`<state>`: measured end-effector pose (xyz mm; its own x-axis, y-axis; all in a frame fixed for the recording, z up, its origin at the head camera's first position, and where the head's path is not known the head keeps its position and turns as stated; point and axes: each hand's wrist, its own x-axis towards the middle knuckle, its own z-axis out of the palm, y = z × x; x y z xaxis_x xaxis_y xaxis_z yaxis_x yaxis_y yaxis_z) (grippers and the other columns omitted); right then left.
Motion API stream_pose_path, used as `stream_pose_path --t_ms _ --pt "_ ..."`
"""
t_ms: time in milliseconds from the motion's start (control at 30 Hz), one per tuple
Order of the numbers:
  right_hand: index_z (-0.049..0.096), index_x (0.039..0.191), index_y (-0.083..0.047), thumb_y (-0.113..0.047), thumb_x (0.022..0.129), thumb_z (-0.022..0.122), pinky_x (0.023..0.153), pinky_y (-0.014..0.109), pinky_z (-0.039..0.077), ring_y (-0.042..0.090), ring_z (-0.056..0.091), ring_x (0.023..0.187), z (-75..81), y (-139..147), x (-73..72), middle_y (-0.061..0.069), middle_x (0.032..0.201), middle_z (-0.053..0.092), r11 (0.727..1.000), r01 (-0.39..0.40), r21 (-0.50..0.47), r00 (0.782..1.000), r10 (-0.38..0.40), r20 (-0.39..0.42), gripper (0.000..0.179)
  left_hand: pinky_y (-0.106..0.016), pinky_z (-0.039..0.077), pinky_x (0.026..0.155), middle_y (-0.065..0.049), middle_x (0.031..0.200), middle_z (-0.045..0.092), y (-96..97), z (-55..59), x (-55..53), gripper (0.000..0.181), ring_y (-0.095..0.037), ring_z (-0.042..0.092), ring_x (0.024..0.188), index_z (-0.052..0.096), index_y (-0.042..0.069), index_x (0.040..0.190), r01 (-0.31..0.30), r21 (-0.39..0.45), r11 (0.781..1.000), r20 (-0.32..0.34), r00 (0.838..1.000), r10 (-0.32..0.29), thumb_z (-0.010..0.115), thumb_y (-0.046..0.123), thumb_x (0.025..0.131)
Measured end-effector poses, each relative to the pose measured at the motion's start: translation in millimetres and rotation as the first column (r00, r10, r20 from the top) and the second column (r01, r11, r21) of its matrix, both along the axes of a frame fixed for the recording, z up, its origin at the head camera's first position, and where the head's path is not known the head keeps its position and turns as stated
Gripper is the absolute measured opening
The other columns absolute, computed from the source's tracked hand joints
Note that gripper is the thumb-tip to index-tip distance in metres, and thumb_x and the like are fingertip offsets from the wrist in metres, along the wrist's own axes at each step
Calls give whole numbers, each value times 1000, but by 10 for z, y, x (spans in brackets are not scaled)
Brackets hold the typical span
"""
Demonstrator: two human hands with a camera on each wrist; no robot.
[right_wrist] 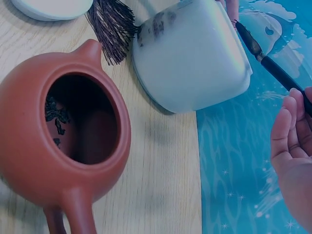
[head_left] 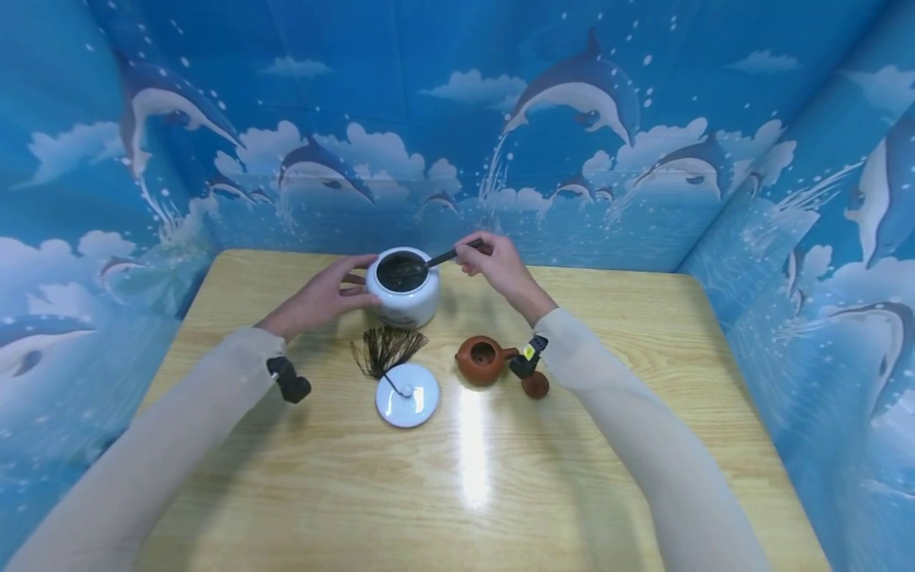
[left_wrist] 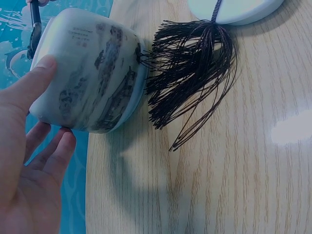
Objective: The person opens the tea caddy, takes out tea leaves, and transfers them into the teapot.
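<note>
A white porcelain jar [head_left: 404,300] with dark printed scenery stands at the back of the table, dark leaves visible in its open mouth. My left hand [head_left: 334,292] holds its side, thumb and fingers spread around the wall. My right hand [head_left: 499,268] pinches the black handle of a small tea scoop [right_wrist: 251,41], whose head is at the jar's mouth. In front of the right arm sits a reddish clay teapot [head_left: 477,361], lidless; a few dark tea leaves [right_wrist: 59,117] lie inside it, seen in the right wrist view.
A white jar lid [head_left: 418,405] with a dark tassel [head_left: 386,349] lies in front of the jar. The small clay teapot lid [head_left: 535,386] rests right of the teapot, near the right wrist camera. A blue dolphin-print curtain [head_left: 457,95] surrounds the wooden table [head_left: 343,477].
</note>
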<state>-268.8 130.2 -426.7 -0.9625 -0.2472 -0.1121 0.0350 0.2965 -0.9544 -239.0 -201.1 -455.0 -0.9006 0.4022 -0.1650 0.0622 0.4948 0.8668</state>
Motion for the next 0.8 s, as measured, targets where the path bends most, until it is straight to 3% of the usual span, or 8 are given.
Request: stream_pose_path --t_ms 233,500,800 --pt "68 138 -2 -30 112 65 105 49 62 23 70 102 53 87 61 9 113 73 1000 -1 -28 1000 1 -2 39 -62 49 123 -13 178 30 0 -5 0 87 -45 49 152 33 18 172 -2 -2 1000 -1 1000 2 82 29 100" --pt "67 136 0 -29 112 65 91 33 64 26 71 103 62 260 184 8 111 73 999 -2 -52 1000 2 -1 38 -62 48 123 -11 178 32 -2 -6 8 86 -43 50 152 34 21 172 3 -3 1000 -6 1000 -3 81 33 100" --pt "68 134 -1 -28 111 66 93 36 66 30 71 103 27 472 373 10 111 72 998 15 -58 1000 -15 4 35 -61 50 123 -10 177 33 -9 -27 -9 86 -42 50 152 35 23 171 -4 -18 1000 -15 1000 4 81 37 100"
